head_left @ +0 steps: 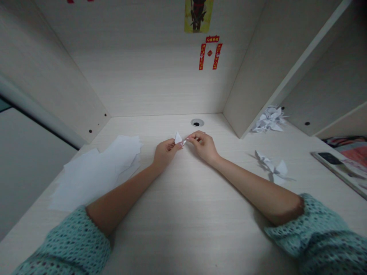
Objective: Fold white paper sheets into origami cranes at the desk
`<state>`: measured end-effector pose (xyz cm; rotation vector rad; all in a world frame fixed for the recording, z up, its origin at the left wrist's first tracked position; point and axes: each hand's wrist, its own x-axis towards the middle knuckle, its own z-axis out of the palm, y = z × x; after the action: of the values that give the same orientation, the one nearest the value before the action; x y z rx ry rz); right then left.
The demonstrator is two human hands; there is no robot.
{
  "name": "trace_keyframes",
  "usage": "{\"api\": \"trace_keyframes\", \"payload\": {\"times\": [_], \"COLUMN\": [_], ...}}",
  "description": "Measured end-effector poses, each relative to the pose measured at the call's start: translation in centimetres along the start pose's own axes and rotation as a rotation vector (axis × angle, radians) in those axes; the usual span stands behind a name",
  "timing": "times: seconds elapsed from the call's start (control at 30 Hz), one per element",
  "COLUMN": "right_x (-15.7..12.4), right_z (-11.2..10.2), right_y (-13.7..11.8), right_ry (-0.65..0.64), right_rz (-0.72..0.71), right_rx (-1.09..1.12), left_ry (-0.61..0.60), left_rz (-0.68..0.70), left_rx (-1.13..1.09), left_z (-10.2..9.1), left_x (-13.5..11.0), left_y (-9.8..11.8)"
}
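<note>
A small folded piece of white paper is held over the pale wooden desk, near its middle. My left hand pinches it from the left with fingers curled closed. From the right, my right hand pinches the same piece with thumb and fingertips; a ring shows on one finger. Both forearms stretch forward from teal knitted sleeves.
A loose stack of white paper sheets lies at the left. Folded paper figures lie at the right, with several more on a shelf. A cable hole is at the back. A phone rests on a book at the far right.
</note>
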<state>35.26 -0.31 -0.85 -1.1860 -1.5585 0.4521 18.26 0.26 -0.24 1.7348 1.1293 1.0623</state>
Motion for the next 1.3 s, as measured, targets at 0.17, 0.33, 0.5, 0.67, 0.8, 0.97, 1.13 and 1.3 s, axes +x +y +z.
{"api": "trace_keyframes", "payload": {"times": [0.17,0.33,0.5,0.67,0.8,0.97,1.13,1.3], "right_x": [-0.09,-0.04,0.06,0.07,-0.04,-0.02,0.04,0.03], "right_z": [-0.21,-0.29,-0.15,0.04,0.19,0.45,0.63,0.56], "right_y": [-0.42,-0.65,-0.14,0.05,-0.12,-0.09,0.07,0.03], "right_ry": [-0.027,-0.042,0.010,0.039,0.003,0.001,-0.022,-0.026], "right_rz": [-0.067,-0.097,-0.003,0.101,0.117,0.181,0.269,0.309], "right_rx": [-0.103,-0.151,0.014,0.104,0.121,0.207,0.337,0.379], "left_ry": [0.073,0.095,0.082,0.081,0.076,0.062,0.058,0.058], "left_rz": [0.034,0.055,0.038,0.020,0.023,0.016,0.027,0.037], "left_rx": [0.262,0.379,0.303,0.197,0.177,0.143,0.121,0.094], "left_z": [-0.09,-0.16,-0.20,-0.24,-0.23,-0.21,-0.25,-0.29], "left_x": [-0.32,-0.39,-0.25,-0.16,-0.12,-0.04,-0.04,0.02], "left_y": [-0.16,-0.18,-0.07,-0.18,-0.37,-0.37,-0.15,-0.12]}}
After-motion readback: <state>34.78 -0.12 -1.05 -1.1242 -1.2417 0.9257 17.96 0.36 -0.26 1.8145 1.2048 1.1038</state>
